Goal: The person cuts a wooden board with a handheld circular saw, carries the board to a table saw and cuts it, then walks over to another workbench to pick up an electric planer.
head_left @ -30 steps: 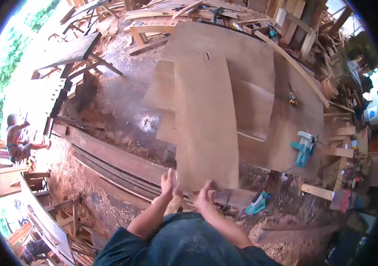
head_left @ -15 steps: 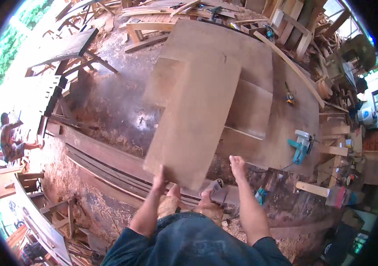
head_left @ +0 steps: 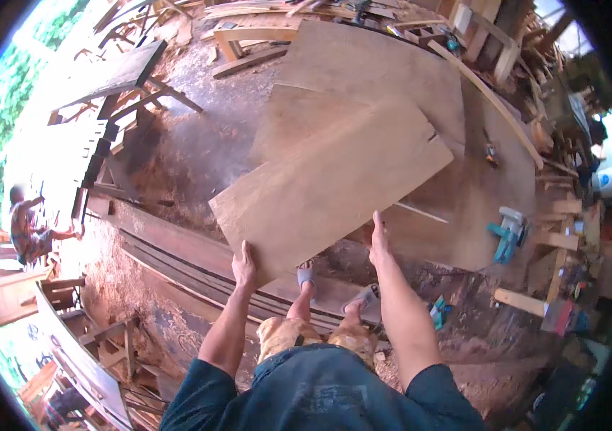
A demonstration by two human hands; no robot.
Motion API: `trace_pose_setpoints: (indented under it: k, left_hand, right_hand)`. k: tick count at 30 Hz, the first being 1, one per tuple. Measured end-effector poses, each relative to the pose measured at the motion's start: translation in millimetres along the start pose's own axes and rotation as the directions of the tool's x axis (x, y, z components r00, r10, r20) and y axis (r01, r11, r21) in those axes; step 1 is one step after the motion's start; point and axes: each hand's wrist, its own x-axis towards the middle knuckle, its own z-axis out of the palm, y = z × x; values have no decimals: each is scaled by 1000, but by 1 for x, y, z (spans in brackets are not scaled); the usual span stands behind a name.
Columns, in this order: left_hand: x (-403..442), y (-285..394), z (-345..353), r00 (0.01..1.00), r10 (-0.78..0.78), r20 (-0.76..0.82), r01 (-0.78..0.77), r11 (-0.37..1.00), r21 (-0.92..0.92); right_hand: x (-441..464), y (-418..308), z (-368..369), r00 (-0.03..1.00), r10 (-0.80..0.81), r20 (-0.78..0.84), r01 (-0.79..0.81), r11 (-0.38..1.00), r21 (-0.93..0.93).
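A rectangular plywood panel (head_left: 327, 183) is held up in front of me, slanting from lower left to upper right. My left hand (head_left: 244, 267) grips its near left edge, thumb on top and fingers hidden beneath. My right hand (head_left: 380, 243) is at the long near edge, thumb pointing up against it; its other fingers are mostly hidden. Under the panel, larger plywood sheets (head_left: 370, 61) lie overlapping on the floor.
A teal circular saw (head_left: 510, 233) and a yellow-black power tool (head_left: 492, 154) lie at the right. Long boards (head_left: 169, 251) run along the floor at left. Another person (head_left: 27, 223) sits far left near a bench. Wood offcuts surround the area.
The panel has turned clockwise, its far end swinging right. My right hand has moved up from beside the panel to its near edge. My left hand has shifted up and left.
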Motion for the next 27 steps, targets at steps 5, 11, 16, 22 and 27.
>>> trace_pose_setpoints:
  k: [5, 11, 16, 22, 27]
  left_hand:
    - [-29, -34, 14, 1000, 16, -14, -17, 997, -74]
    - [-12, -32, -32, 986, 42, 159, -41, 999, -8]
    - [47, -54, -68, 958, -7, 288, -21, 995, 94]
    - [75, -29, -44, 931, 39, 363, -133, 963, 236]
    - [152, -11, -19, 882, 224, 415, -389, 843, 371]
  right_hand:
    - [-34, -44, 11, 986, -86, 140, 58, 980, 191]
    - [-111, 4, -19, 994, -23, 106, -6, 963, 269]
    - [-136, 141, -45, 988, 119, 99, -154, 797, 584]
    - [-141, 166, -52, 985, 161, 62, -160, 716, 679]
    - [-129, 133, -7, 977, 157, 146, -214, 675, 706]
